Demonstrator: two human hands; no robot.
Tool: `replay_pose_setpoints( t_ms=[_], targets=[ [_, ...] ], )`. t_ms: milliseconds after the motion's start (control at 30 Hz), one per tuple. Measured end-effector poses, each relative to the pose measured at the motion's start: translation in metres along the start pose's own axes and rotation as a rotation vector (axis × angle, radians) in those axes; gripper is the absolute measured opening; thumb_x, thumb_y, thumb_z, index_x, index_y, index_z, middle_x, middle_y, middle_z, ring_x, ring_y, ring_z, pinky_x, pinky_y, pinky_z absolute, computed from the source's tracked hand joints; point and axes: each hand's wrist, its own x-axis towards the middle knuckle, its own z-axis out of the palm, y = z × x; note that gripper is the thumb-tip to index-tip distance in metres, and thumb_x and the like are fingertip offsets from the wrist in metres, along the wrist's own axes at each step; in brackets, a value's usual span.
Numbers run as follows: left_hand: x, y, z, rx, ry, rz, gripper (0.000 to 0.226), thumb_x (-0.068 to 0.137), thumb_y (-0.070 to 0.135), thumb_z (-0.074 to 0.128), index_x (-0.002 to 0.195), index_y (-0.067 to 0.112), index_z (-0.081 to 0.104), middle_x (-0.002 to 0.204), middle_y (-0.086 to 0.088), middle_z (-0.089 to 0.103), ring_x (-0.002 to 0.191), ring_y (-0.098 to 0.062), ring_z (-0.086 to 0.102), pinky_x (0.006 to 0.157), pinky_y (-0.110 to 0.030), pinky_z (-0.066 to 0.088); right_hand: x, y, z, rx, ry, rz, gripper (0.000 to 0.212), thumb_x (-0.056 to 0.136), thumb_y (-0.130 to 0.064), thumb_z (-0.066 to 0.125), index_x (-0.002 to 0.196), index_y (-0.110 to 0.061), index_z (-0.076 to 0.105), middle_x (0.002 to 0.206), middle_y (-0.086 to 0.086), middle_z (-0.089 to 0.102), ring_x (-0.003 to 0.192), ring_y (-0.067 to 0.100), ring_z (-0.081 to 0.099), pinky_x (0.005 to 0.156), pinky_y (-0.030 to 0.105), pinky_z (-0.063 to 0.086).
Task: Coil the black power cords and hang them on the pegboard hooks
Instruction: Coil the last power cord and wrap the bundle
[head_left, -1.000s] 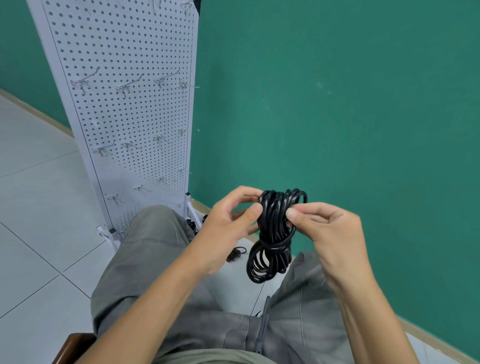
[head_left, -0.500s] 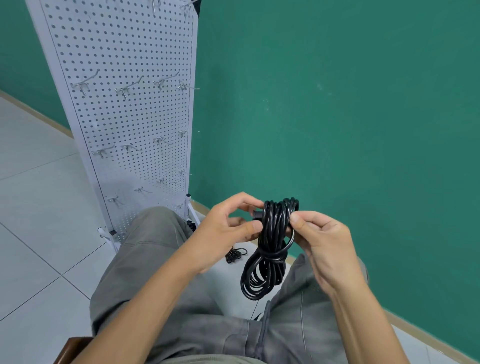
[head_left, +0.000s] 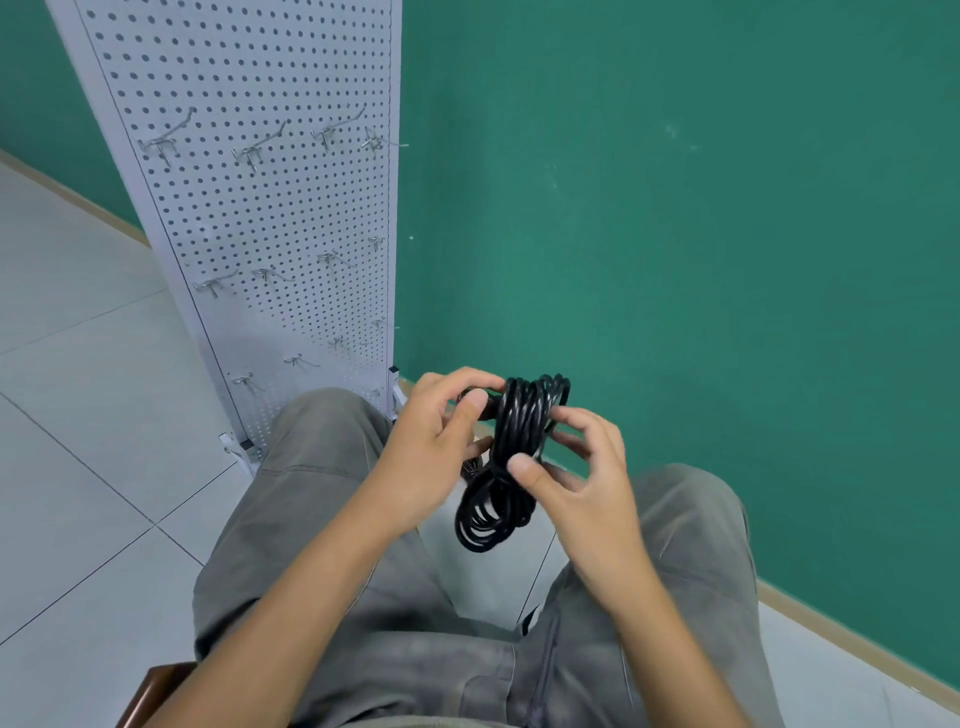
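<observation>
View from a head camera, looking down at a seated person's lap & both hands, held up in front of the knees.

A black cord (head_left: 511, 467), wound into a bundle of many loops, hangs between the two hands, above the gap between the knees. The top of the bundle sits level w/ the fingertips; the lower loops dangle free below the hands. A turn of cord looks wrapped across the middle of the bundle, though the strands are too dense to be sure.

The left hand (head_left: 434, 447) grasps the upper left of the bundle, thumb on the near side, fingers curled over the top. The right hand (head_left: 576, 478) grasps the right side, thumb pressed on the middle of the bundle, fingers curled behind it.

A white pegboard (head_left: 249, 208) stands upright on the floor to the left, beyond the left knee, close to a green wall (head_left: 675, 234). Rows of metal hooks (head_left: 254, 150) stick out of it, top, middle & near the bottom. No cord hangs on any hook in view.

The person wears grey trousers (head_left: 322, 493). White floor tiles (head_left: 78, 415) spread out to the left. A brown chair edge (head_left: 150, 686) shows at the bottom left.
</observation>
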Motion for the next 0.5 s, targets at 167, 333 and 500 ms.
replay_pose_setpoints(
  t_ms=[167,333,500],
  targets=[
    [0.011,-0.002,-0.001,-0.091,-0.018,-0.039,0.027,0.111,0.024,0.044,0.111,0.029,0.071,0.072,0.004,0.045,0.057,-0.014,0.029,0.076,-0.043,0.051,0.015,0.003,0.019,-0.080,0.065,0.001,0.089,0.064,-0.030,0.096,0.126,-0.045,0.034,0.135,-0.025,0.030,0.124,-0.008,0.049,0.101,0.022,0.047],
    [0.043,-0.001,-0.007,-0.067,-0.077,-0.083,0.036,0.112,0.022,0.039,0.115,0.038,0.071,0.077,-0.003,0.037,0.065,-0.013,0.035,0.087,-0.036,0.052,0.056,0.010,0.016,0.079,-0.082,0.080,0.107,0.076,-0.026,0.090,0.149,-0.048,0.014,0.133,-0.010,0.062,0.114,0.009,0.068,0.104,0.043,0.051],
    [0.086,-0.016,-0.014,0.013,-0.151,-0.151,0.031,0.110,0.026,0.044,0.120,0.043,0.068,0.087,-0.009,0.042,0.072,-0.017,0.047,0.100,-0.039,0.058,0.114,0.027,0.006,-0.025,-0.148,0.135,0.076,0.077,-0.023,0.088,0.134,-0.040,0.042,0.108,-0.012,0.075,0.099,0.001,0.071,0.087,0.022,0.051]
  ],
)
